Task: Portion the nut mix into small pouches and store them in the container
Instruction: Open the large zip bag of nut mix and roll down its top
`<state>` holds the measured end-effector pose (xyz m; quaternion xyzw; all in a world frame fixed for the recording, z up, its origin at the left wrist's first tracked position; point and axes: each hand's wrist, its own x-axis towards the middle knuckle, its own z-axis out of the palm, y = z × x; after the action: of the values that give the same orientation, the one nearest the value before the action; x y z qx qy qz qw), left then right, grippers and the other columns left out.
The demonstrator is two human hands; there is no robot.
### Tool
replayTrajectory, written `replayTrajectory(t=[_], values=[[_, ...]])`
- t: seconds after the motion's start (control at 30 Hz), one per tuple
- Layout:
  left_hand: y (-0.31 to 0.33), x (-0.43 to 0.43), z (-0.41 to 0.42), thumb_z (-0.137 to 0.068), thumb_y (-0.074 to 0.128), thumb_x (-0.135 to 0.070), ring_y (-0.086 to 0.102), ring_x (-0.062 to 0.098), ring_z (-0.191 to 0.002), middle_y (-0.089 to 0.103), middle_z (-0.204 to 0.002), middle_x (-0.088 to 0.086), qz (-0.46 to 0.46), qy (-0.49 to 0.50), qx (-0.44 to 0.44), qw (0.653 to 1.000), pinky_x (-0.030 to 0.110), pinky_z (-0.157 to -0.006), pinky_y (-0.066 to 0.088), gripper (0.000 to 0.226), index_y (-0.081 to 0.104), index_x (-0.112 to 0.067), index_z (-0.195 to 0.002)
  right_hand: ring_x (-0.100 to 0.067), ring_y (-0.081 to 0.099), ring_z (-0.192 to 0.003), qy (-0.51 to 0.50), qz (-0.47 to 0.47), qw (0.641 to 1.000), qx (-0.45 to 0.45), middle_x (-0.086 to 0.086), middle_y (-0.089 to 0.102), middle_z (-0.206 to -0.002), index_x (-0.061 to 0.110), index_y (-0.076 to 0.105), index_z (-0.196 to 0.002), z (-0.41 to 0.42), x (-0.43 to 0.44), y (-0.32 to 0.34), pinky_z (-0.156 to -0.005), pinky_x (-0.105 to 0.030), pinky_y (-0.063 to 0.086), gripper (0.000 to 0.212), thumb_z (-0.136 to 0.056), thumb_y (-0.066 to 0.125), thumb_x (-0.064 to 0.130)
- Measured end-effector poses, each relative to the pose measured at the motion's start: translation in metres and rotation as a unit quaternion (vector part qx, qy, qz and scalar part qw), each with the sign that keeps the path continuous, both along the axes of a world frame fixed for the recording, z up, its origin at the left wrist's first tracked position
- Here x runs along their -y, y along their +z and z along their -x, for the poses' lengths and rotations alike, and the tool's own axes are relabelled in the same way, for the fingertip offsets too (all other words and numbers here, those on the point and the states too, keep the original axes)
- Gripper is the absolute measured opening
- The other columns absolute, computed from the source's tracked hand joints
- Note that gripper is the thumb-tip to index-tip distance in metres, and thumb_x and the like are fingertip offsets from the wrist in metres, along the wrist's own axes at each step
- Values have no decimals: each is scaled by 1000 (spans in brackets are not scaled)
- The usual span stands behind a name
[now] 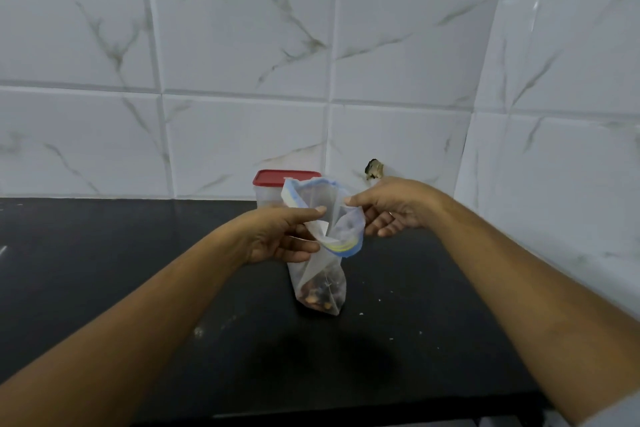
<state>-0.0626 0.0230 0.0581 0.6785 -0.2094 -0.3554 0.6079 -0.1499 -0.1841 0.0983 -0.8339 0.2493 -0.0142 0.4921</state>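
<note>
The person is holding a clear zip pouch [313,276] upright over the black counter [104,253]. The nut mix [317,295] is sitting in a small heap at the pouch's bottom, which is resting on the counter or hanging just above it. The left hand [280,236] is pinching the near wall of the plastic between curled thumb and fingers. The right hand [391,208] is gripping the far right edge of the mouth, fingertips closed on the film. Judging by that spread, the step in hand is working the pouch mouth, either opening it wide or lining it up to seal. To do it well, the hands should be pulling level and gently, so the nuts are staying low and the thin film is not tearing or tipping. If sealing, the two zip tracks need to be meeting squarely before the fingers run along them. The container [268,194], clear with a red lid [277,178] on it, is standing just behind the pouch against the tiled wall [398,45]. The lid will need lifting before anything goes inside. Counting: one container, one lid and two hands. There is one pouch holding nuts for certain. A second blue zip strip [343,246] is showing lower down, so this may be two pouches bunched together or one folded over; the crumpled plastic is not letting me tell.
</note>
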Motion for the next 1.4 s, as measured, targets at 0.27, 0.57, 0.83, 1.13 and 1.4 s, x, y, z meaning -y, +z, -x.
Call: replayTrajectory(t=[0.27,0.57,0.83,1.13,1.4], values=[[8,7,5,-90,65,8,75,24,-68,75,-82,19,154,86,-126,976,31,-60,64,12,64,6,-102,-21,76,-66,24,-257,959,119,-17,75,-88,0,67,-102,10,1,7,-55,-29,62,9,-94,66,-2],[15,28,9,-97,50,15,71,32,-97,66,-111,25,280,177,-229,916,31,-84,58,14,59,7,-103,-22,71,-47,-99,-355,901,227,-15,70,-62,-3,59,-86,-2,-13,-1,-46,-31,60,25,-100,43,-17],[10,26,2,-96,42,18,67,34,-106,63,-113,25,389,170,-304,853,39,-99,55,36,51,9,-130,-37,67,-84,-223,-454,811,295,-27,63,-111,3,50,-147,-12,-5,-5,-77,-49,59,57,-100,28,-19],[-24,6,-17,-99,59,-47,73,27,-82,67,-94,13,107,93,-95,985,38,-65,63,49,65,-1,-112,-25,62,-73,-215,-358,878,235,-15,63,-92,-1,61,-121,-5,13,-19,-54,-34,60,30,-100,39,-2],[-17,4,-37,-97,64,-49,67,23,-77,66,-90,11,42,166,-8,985,34,-58,58,46,62,-6,-113,-19,63,-62,-132,-79,981,117,-10,68,-81,7,66,-110,4,24,-16,-57,-31,58,30,-102,63,36]])
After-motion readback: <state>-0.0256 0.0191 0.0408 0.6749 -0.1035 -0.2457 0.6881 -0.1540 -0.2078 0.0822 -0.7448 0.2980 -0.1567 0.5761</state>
